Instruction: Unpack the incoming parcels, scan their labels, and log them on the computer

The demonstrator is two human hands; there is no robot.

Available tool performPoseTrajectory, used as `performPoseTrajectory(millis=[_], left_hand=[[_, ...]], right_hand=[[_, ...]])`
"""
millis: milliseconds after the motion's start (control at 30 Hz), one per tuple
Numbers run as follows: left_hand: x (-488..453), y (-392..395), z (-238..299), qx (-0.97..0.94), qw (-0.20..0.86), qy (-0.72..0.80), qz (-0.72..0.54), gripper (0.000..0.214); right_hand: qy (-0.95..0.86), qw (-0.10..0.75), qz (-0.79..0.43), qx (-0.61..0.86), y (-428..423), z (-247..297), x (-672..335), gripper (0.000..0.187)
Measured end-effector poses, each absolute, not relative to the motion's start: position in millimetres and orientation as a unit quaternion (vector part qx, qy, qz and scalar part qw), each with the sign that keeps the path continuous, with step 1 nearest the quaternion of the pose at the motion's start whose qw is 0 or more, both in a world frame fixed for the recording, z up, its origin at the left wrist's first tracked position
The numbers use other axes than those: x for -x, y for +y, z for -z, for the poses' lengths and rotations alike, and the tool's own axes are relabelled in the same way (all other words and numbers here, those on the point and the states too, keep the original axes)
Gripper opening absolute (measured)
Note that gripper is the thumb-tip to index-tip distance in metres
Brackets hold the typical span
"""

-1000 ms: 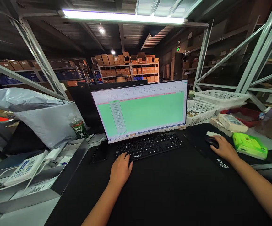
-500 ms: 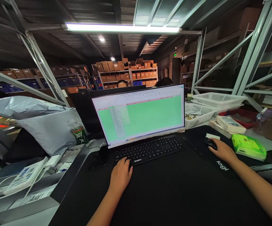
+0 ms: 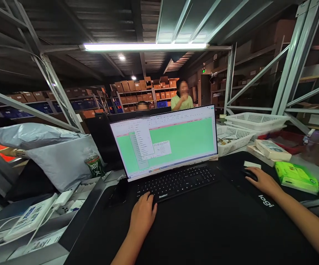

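My left hand point(image 3: 143, 214) rests with curled fingers on the near left corner of a black keyboard point(image 3: 176, 181). My right hand point(image 3: 261, 180) lies over a black mouse point(image 3: 248, 173) on the black desk mat point(image 3: 203, 228). Behind the keyboard stands a monitor point(image 3: 165, 140) showing a green spreadsheet with open menus and a small dialog box.
Grey mailer bags point(image 3: 57, 158) and a bottle point(image 3: 94, 164) sit at the left, with a scanner and cables point(image 3: 29, 217) nearer. White baskets point(image 3: 255, 119), flat boxes point(image 3: 271, 149) and a green pack point(image 3: 296, 176) lie at the right. Two people point(image 3: 183, 97) are behind the monitor. Metal shelving frames surround the desk.
The view has tilted upward. More menus and a small dialog have opened on the screen. A person in a green top has come into view behind the monitor. Both hands stay in place.
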State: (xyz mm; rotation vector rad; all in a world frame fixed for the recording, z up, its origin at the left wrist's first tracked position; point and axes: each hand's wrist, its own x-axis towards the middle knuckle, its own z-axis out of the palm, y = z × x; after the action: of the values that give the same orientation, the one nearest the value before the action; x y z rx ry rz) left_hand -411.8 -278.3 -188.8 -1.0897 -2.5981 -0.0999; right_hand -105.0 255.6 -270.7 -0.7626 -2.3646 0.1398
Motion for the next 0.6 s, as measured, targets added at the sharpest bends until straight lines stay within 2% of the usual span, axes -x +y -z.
performPoseTrajectory(millis=[600], left_hand=[[413.0,-278.4,191.8,0.387,0.175,-0.905,0.035,0.039]], right_hand=[[-0.9,0.313,-0.055,0.298,264.1,277.8,110.6,0.052]])
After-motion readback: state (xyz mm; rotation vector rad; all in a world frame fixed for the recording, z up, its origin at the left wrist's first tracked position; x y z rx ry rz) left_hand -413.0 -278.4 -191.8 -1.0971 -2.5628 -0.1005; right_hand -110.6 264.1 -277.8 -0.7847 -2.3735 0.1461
